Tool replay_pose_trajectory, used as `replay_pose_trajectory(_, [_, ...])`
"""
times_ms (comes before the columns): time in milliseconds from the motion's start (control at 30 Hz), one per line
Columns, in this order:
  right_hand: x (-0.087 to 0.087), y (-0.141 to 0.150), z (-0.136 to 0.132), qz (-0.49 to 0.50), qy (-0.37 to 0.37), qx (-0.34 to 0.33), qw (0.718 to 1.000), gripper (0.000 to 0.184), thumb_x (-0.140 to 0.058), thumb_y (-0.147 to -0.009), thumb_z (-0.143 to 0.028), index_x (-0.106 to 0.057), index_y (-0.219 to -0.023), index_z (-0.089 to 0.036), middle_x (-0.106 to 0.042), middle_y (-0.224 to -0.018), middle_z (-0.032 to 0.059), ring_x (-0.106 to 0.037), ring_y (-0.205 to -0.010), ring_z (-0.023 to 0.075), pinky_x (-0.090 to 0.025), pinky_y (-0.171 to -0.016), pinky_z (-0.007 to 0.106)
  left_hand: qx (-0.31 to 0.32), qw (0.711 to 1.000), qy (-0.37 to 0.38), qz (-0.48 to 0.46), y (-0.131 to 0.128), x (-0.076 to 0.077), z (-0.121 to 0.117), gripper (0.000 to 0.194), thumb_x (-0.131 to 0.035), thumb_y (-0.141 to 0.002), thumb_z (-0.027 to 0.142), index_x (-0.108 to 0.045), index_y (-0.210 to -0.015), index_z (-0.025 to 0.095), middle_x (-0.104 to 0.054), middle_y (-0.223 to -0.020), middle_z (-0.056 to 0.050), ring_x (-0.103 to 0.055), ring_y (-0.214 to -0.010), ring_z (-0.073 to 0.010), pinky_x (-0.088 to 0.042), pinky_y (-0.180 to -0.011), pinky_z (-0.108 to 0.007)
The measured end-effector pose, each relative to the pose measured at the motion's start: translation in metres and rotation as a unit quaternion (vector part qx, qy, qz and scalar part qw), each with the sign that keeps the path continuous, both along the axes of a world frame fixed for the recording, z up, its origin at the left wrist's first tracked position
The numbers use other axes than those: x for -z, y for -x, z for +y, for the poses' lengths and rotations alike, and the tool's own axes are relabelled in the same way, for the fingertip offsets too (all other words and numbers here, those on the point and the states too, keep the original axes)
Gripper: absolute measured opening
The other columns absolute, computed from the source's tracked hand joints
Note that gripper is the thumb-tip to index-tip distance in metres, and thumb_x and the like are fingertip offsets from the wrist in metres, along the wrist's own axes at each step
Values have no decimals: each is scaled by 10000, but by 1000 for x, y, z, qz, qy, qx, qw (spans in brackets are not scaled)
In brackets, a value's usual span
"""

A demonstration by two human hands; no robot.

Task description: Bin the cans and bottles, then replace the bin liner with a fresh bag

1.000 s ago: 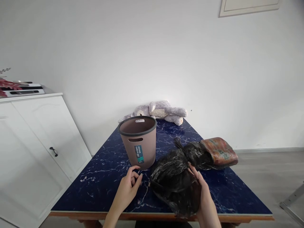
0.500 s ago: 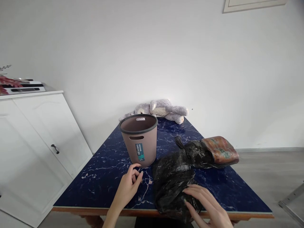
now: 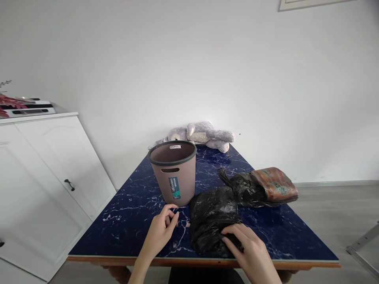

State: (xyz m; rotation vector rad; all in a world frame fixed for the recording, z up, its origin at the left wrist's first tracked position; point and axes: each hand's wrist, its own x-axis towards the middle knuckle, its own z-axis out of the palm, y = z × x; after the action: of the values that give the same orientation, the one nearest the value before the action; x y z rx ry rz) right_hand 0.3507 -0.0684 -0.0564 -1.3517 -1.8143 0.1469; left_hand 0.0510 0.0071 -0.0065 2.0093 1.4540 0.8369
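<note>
A brown garbage bin (image 3: 182, 179) with a dark rim and a label stands upright on the table. My left hand (image 3: 161, 225) rests on the tabletop just before the bin's base, loosely curled with thumb and index apart and nothing in it. To the right lies a crumpled black plastic bag (image 3: 211, 211). My right hand (image 3: 247, 244) pinches the near part of that bag between thumb and fingers. Joined to the bag's far right end is a bundle of black plastic with a reddish-brown printed wrapper (image 3: 275, 184).
The blue marble-patterned table (image 3: 124, 225) has a wooden front edge. A grey plush toy (image 3: 204, 134) lies at its far end against the wall. On the left stands a white cabinet (image 3: 62, 173); a metal leg (image 3: 363, 248) shows at the lower right.
My right hand has moved left and slightly away from me, closing on the bag. The bag's near end, which hung over the table edge, is now gathered on the tabletop. My left hand stays put.
</note>
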Motion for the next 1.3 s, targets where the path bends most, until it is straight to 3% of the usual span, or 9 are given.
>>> replay_pose_trajectory(233, [-10,-14,-9,73,-34,28,996,149,-641,-1034,-425,-714,-1035,-296,-796,-973,23,-785,-864,206,-615,-727,237,16,1000,14,-18,-2,-5,-4,422,-478,-1061,589,-624,-1266,249,-705,-801,-5,-561,-611,-173,-428,-622,-290])
replay_pose_trajectory(433, [-43,-5,-12,139,-82,20,987,122,-673,-1018,-385,-714,-996,-272,-800,-946,24,-786,-835,185,-608,-751,205,110,989,66,-66,-36,-46,-33,395,-567,-1029,593,-686,-1180,248,-704,-930,-47,-631,-827,-203,-479,-736,-292])
replay_pose_trajectory(567, [-57,8,-20,185,-86,12,979,154,-663,-1021,-394,-708,-946,-267,-791,-946,42,-787,-874,207,-610,-783,230,154,983,88,-42,-59,-68,-50,298,-677,-978,528,-727,-1005,236,-693,-937,-46,-589,-802,-187,-456,-711,-277])
replay_pose_trajectory(700, [-55,-1,-24,195,-97,44,975,172,-640,-1028,-408,-709,-965,-264,-795,-976,59,-791,-912,226,-620,-808,254,101,990,71,-73,-58,-72,-53,337,-632,-1010,511,-683,-832,229,-660,-812,-21,-576,-749,-176,-452,-720,-275])
replay_pose_trajectory(900, [-36,-34,-29,188,-68,121,972,278,-645,-1003,-539,-706,-1007,-268,-797,-1022,74,-799,-910,258,-627,-641,240,10,987,35,-155,-31,-69,-49,449,-618,-988,629,-613,-761,241,-542,-669,22,-532,-615,-158,-475,-679,-280])
replay_pose_trajectory(1067, [-24,-39,-35,231,-22,138,963,324,-625,-995,-578,-659,-994,-256,-788,-1095,122,-792,-954,252,-609,-565,203,-66,976,-9,-207,-25,-73,-52,451,-629,-977,654,-616,-776,250,-535,-681,20,-530,-622,-165,-487,-702,-298])
replay_pose_trajectory(1200, [-15,-49,-35,249,27,122,961,330,-660,-967,-586,-656,-988,-257,-794,-1100,132,-794,-888,216,-608,-591,183,-97,954,-6,-283,-19,-78,-52,489,-662,-939,694,-598,-737,253,-512,-670,12,-516,-647,-175,-474,-649,-293])
replay_pose_trajectory(1300, [-8,-59,-32,284,64,117,950,377,-639,-963,-627,-629,-946,-250,-803,-1117,145,-806,-932,205,-615,-665,177,-106,910,50,-397,-9,-80,-51,531,-773,-842,689,-545,-665,243,-490,-664,18,-442,-573,-146,-466,-542,-283])
